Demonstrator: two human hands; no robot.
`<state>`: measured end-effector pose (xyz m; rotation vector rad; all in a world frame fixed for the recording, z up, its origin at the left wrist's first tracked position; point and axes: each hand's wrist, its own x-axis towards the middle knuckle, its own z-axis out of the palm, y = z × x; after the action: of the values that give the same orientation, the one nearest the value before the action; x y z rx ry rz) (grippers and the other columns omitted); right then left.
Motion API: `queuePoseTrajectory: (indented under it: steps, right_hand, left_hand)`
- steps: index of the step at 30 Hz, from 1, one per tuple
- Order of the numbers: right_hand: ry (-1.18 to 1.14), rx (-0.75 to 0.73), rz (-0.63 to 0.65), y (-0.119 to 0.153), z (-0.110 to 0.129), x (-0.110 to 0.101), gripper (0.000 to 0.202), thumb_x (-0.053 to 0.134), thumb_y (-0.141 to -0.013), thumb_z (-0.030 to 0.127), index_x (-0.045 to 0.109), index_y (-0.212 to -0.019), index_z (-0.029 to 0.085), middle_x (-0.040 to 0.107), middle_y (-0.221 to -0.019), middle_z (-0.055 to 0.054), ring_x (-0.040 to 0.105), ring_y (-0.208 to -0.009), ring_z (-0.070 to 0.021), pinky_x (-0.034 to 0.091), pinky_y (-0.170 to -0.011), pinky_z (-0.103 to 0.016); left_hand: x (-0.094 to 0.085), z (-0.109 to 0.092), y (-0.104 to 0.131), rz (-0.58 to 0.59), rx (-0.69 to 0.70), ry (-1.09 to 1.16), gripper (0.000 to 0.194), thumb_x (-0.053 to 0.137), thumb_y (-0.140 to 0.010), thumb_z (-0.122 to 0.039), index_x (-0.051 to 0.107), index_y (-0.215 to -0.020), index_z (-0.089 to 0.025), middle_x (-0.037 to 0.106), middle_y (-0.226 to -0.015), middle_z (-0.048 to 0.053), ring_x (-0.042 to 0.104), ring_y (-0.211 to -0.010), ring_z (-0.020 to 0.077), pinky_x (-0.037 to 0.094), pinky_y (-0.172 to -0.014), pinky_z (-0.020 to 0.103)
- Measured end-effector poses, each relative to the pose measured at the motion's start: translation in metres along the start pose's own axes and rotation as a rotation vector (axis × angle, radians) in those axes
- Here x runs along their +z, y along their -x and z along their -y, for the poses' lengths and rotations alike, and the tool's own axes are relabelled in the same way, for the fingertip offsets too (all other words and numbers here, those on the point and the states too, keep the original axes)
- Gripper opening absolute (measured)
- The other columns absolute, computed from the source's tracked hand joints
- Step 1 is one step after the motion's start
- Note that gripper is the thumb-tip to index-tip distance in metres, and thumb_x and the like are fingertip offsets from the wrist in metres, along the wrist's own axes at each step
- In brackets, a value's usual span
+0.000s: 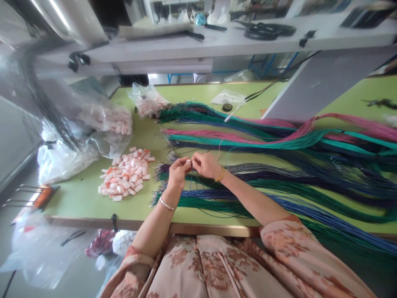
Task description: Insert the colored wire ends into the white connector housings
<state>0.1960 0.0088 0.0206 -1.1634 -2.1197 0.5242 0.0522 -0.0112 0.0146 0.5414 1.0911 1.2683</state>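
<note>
Centre of frame: left hand [178,172] pinches a white connector [188,161]; right hand [206,164] pinches a thin wire [191,175] just beside it. Connector likely light, stiff, best held by its sides; wire probably limp, best taken near its tip.

Green table [77,207], white shelf [173,50]

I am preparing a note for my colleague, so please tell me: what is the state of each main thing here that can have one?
Left hand: closed on a small pale piece
Right hand: fingertips pinched; contents too small to tell
White and orange blocks: loose, heaped
Wire bundles: laid out lengthwise
Black roll: lying flat
Clear bags: holding similar blocks
White bag: bulging
</note>
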Motion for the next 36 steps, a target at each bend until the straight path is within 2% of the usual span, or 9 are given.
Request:
queuePoseTrajectory:
  steps: [7,10,12,15,20,25,29,32,36]
  right_hand:
    - [-0.029,0.024,0.007,0.0,0.001,-0.014,0.019,0.048,-0.089,0.033,0.059,-0.085,0.017,0.064,-0.07,-0.003,0.053,-0.06,-0.013,0.038,-0.061,-0.025]
    - [0.028,0.012,-0.014,0.003,0.008,-0.022,0.056,0.062,-0.079,0.055,0.055,-0.117,0.015,0.065,-0.108,-0.013,0.06,-0.095,-0.0232,0.045,-0.083,-0.035]
    - [0.105,-0.031,0.047,0.01,0.014,-0.025,0.088,0.07,-0.067,0.063,0.043,-0.137,0.016,0.054,-0.132,-0.018,0.051,-0.119,-0.0314,0.038,-0.098,-0.046]
    - [0.216,-0.05,0.147,0.026,0.02,-0.026,0.105,0.073,-0.065,0.059,0.027,-0.15,0.019,0.043,-0.144,-0.019,0.039,-0.132,-0.0358,0.025,-0.108,-0.057]
    - [0.298,-0.011,0.046,0.08,0.009,-0.051,0.097,0.06,-0.079,0.065,0.019,-0.154,0.019,0.038,-0.149,-0.019,0.035,-0.137,-0.0326,0.025,-0.112,-0.054]
    - [0.55,0.163,-0.096,0.186,-0.021,-0.086,0.094,0.047,-0.082,0.072,0.021,-0.154,0.017,0.043,-0.146,-0.02,0.035,-0.138,-0.0356,0.021,-0.114,-0.055]
    - [0.779,0.412,-0.113,0.263,-0.044,-0.096,0.094,0.041,-0.083,0.075,0.023,-0.154,0.016,0.043,-0.146,-0.021,0.032,-0.139,-0.0396,0.021,-0.109,-0.063]
    - [0.816,0.514,-0.078,0.279,-0.057,-0.099,0.087,0.035,-0.087,0.071,0.023,-0.154,0.017,0.04,-0.149,-0.021,0.032,-0.139,-0.0387,0.027,-0.106,-0.063]
    - [0.804,0.502,-0.023,0.261,-0.071,-0.107,0.082,0.035,-0.088,0.071,0.033,-0.151,0.018,0.04,-0.149,-0.021,0.033,-0.139,-0.038,0.024,-0.107,-0.064]
  left_hand:
    - [0.0,-0.003,-0.004,0.006,0.011,0.078,0.038,0.086,-0.048,-0.02,0.067,-0.08,-0.013,0.065,-0.068,-0.001,0.057,-0.058,0.0076,0.046,-0.064,0.025]
    - [-0.001,-0.005,-0.007,0.032,0.051,0.112,0.035,0.084,-0.054,-0.02,0.066,-0.083,-0.013,0.066,-0.074,0.0,0.057,-0.06,0.0063,0.044,-0.064,0.022]
    - [-0.003,-0.005,-0.009,0.048,0.071,0.133,0.034,0.083,-0.056,-0.02,0.065,-0.084,-0.014,0.065,-0.075,-0.001,0.056,-0.061,0.0055,0.043,-0.063,0.021]
    - [-0.006,-0.002,-0.014,0.067,0.086,0.144,0.032,0.081,-0.059,-0.019,0.062,-0.085,-0.014,0.063,-0.073,-0.002,0.053,-0.059,0.0044,0.041,-0.062,0.02]
    - [-0.011,0.003,-0.026,-0.001,-0.011,0.137,0.026,0.072,-0.064,-0.008,0.051,-0.078,-0.015,0.066,-0.076,0.002,0.058,-0.064,0.0068,0.044,-0.066,0.021]
    - [-0.013,0.004,-0.033,-0.048,0.013,0.103,0.03,0.067,-0.068,-0.003,0.049,-0.087,-0.018,0.064,-0.074,0.001,0.064,-0.071,0.0114,0.047,-0.069,0.024]
    - [-0.011,0.004,-0.036,-0.068,0.005,0.072,0.027,0.064,-0.07,-0.002,0.053,-0.09,-0.016,0.063,-0.073,0.001,0.063,-0.071,0.0112,0.048,-0.068,0.024]
    - [-0.008,0.002,-0.036,-0.069,0.007,0.025,0.018,0.06,-0.073,-0.003,0.056,-0.087,-0.014,0.062,-0.071,0.001,0.061,-0.068,0.0101,0.049,-0.066,0.023]
    - [-0.004,-0.002,-0.034,-0.085,0.006,0.002,0.012,0.059,-0.072,-0.003,0.057,-0.08,-0.013,0.059,-0.068,0.0,0.058,-0.064,0.0088,0.05,-0.063,0.021]
